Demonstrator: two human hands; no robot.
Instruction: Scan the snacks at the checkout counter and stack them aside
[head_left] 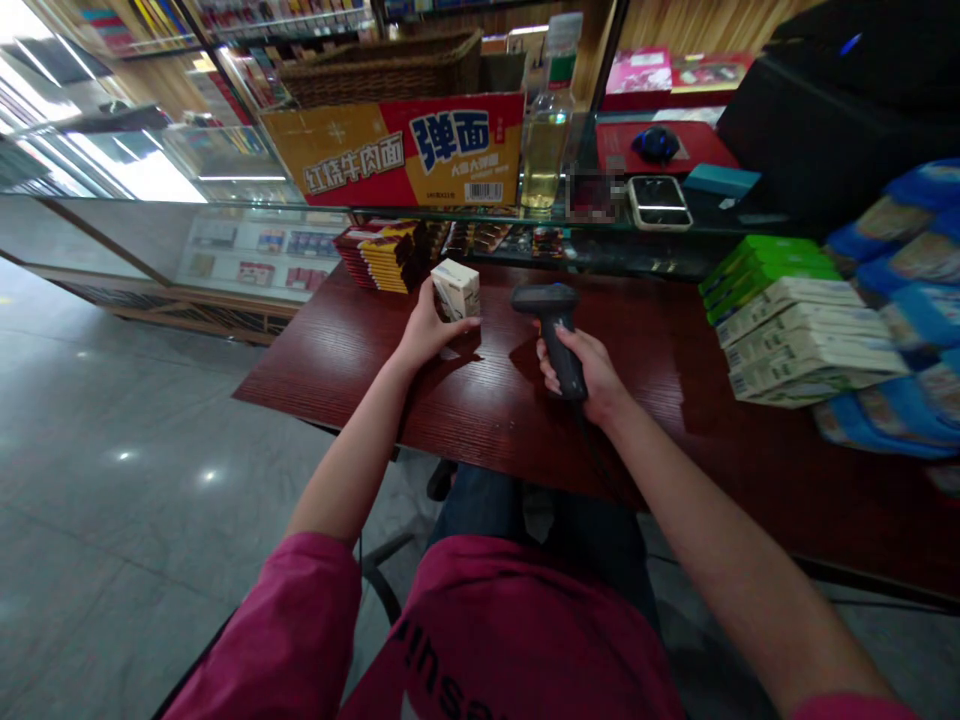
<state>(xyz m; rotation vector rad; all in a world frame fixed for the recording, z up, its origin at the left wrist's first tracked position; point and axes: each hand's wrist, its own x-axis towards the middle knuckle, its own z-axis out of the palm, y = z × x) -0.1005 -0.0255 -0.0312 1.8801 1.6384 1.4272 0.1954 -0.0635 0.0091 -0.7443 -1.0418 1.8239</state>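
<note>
1. a dark red wooden desk is seen beside a polished grey floor and is backed by a glass counter.
2. a small white box is grasped by the left hand at the desk's far part.
3. a barcode scanner is gripped by the right hand, its head just right of the box and apart from it.
4. "红烧牛肉面" and "弹面" are printed on a yellow-red carton placed on the counter, beside a bottle.
5. green and white packs are stacked at the right; their print cannot be read.
</note>
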